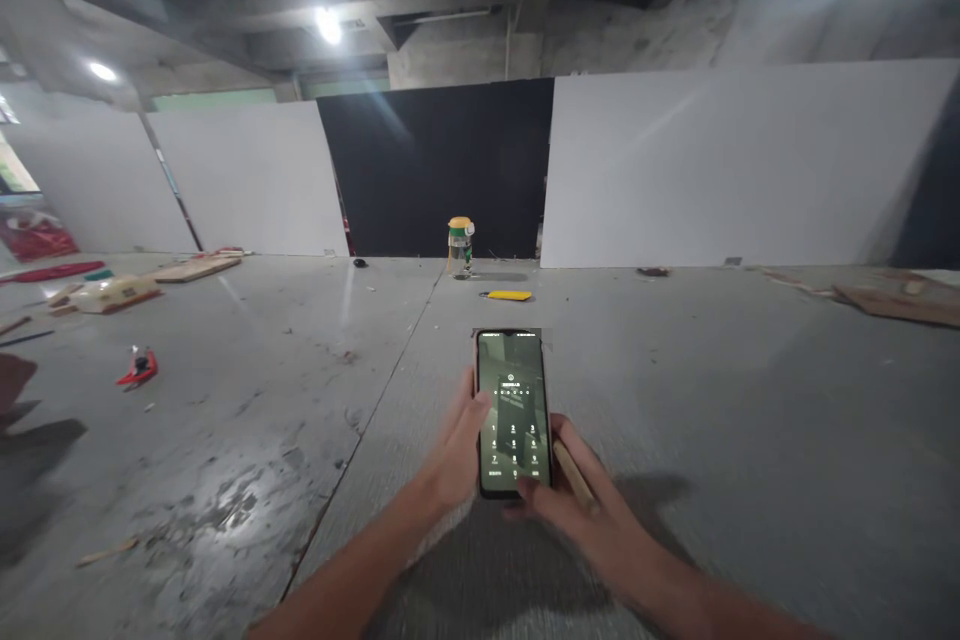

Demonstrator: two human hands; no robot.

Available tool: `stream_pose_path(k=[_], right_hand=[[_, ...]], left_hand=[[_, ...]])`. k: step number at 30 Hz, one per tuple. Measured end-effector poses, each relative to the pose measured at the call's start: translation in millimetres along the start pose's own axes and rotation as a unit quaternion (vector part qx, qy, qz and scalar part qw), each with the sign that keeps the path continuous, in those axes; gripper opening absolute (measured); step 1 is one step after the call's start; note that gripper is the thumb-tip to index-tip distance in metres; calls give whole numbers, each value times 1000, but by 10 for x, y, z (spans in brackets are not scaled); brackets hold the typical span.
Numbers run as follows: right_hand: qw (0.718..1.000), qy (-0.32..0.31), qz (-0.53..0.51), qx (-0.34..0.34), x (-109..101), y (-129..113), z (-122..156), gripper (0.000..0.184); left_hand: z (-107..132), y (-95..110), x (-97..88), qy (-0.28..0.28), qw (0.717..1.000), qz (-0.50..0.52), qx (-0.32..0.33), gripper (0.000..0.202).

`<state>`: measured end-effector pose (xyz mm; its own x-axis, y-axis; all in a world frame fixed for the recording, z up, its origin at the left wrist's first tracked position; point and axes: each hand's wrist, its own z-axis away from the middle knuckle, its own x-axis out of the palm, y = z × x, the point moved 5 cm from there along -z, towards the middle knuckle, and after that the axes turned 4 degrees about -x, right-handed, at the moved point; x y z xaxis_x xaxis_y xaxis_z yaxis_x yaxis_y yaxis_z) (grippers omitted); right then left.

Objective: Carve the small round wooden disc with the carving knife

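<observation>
A smartphone [514, 420] is held upright in front of me, its lit screen showing a number keypad with a row of small dots above it. My left hand [459, 445] is closed around its left edge, thumb on the side of the screen. At the lower right, my right hand [589, 515] has its thumb over the bottom of the screen. A light wooden stick [576, 478] lies in that same hand, between thumb and fingers; its full shape is hidden. Beyond the phone, a yellow utility knife [508, 296] lies on the floor.
A clear bottle with a yellow lid [460, 245] stands before a black panel [442, 170]. White panels [720, 170] line the back. On the left floor lie a red tool [138, 367] and wooden boards [196, 269]. Brown board pieces [900, 300] lie at right.
</observation>
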<state>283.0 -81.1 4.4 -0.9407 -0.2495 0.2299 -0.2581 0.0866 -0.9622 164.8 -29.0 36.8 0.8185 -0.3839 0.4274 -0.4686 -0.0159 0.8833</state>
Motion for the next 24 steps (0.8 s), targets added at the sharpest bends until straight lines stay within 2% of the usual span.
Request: stream_pose_path(k=[3,9,15,17,20,24], right_hand=[[1000,11,6,-21,-39,65,-16,50],[1000,20,7,-23,-64,170,-5,51],[999,15,-17,-28,-65,186,26,47],[999,10,-25,-26,-70,209,31,49],[998,36,-35,-26,-106,251,37,59],[997,70,8,-29,-137,277,37,60]], left_hand=[[12,41,2,-36,999,-15,-15,28],[37,3,-54,-64,993,-94,-29,37],[22,-5,-73,-61,988,-141,-28,36],[17,4,-56,-80,986,-140,-38,44],[23,19,-28,-125,982,-129,-60,60],[40,38,-21,-161,976,-127,-75,66]])
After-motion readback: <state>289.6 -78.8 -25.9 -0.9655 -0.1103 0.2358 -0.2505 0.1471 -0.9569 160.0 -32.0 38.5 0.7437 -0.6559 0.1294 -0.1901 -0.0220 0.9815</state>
